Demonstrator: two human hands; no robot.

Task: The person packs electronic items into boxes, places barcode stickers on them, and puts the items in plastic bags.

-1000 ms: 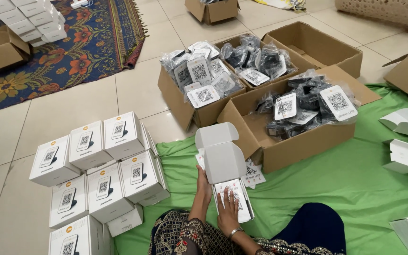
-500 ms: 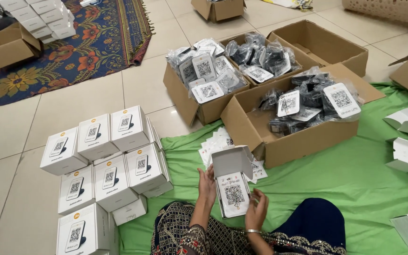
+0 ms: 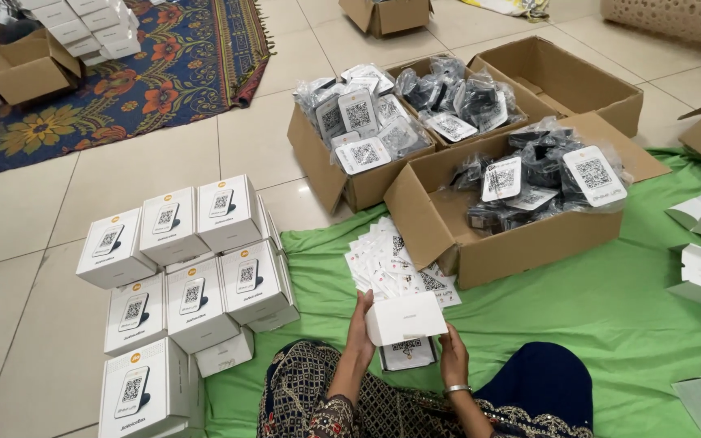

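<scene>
As seen left to right: stacked white printed cartons (image 3: 196,268), matte, sharp-edged. Left hand (image 3: 360,324) and right hand (image 3: 451,355) clasped on either end of small white cardboard box (image 3: 406,318), above lap and green cloth (image 3: 610,316). Judged light, stiff but crushable, smooth; best gripped by side walls. Right: brown carton (image 3: 513,243) of crinkly plastic-bagged devices (image 3: 545,174).

Boxes ring a cloth (image 3: 610,324) on the floor.
Stacked boxes (image 3: 180,268) lie left; open cartons (image 3: 480,186) behind; cards (image 3: 391,259) before the cartons.
</scene>
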